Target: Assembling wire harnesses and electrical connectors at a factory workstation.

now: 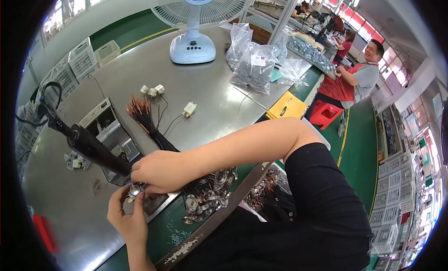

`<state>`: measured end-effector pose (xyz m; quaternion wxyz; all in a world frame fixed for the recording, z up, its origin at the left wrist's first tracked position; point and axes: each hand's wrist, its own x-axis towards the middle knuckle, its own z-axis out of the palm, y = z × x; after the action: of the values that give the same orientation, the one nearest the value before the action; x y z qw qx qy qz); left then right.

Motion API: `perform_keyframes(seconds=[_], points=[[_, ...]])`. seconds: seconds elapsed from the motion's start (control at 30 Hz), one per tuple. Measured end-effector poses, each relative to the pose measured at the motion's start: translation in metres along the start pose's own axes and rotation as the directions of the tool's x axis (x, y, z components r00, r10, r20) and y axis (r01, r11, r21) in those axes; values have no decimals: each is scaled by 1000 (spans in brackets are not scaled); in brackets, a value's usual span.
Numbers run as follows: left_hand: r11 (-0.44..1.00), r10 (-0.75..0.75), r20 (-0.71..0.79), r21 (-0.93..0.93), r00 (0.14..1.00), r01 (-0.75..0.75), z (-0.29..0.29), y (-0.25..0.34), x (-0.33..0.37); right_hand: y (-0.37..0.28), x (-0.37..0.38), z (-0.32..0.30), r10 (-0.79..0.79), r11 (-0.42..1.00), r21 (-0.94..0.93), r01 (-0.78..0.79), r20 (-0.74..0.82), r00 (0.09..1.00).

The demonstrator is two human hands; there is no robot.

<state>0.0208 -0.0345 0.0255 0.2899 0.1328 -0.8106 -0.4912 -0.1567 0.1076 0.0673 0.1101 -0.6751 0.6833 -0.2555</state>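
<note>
Between the thumb and fingers of my left hand is a small round metal part. My right hand comes across from the right with its fingers closed right at that part; what they pinch is hidden. Both hands are beside a black cylindrical tool on a metal machine box. Close to my right forearm lies a heap of similar round metal parts with wires. A bundle of black wires with copper-coloured ends runs under my right wrist.
White connectors lie on the metal table. A blue-white fan, filled plastic bags and a yellow pad with a pen stand farther back. A bin of wired parts is below the table edge. A co-worker sits at right.
</note>
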Motion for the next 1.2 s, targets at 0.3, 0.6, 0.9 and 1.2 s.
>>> perform_keyframes(seconds=[0.3,0.6,0.9,1.2], points=[[995,10,-57,95,998,-5,0,12,9,5,2,2,-62,998,-18,61,-99,993],[981,88,36,-175,995,-80,7,-12,-10,55,12,-16,-425,904,-282,322,-508,749],[925,307,554,16,773,-379,46,1,-21,160,40,-84,587,809,534,-245,-756,289],[896,334,594,40,732,-442,42,2,-23,236,67,-64,451,846,235,-479,-794,408]])
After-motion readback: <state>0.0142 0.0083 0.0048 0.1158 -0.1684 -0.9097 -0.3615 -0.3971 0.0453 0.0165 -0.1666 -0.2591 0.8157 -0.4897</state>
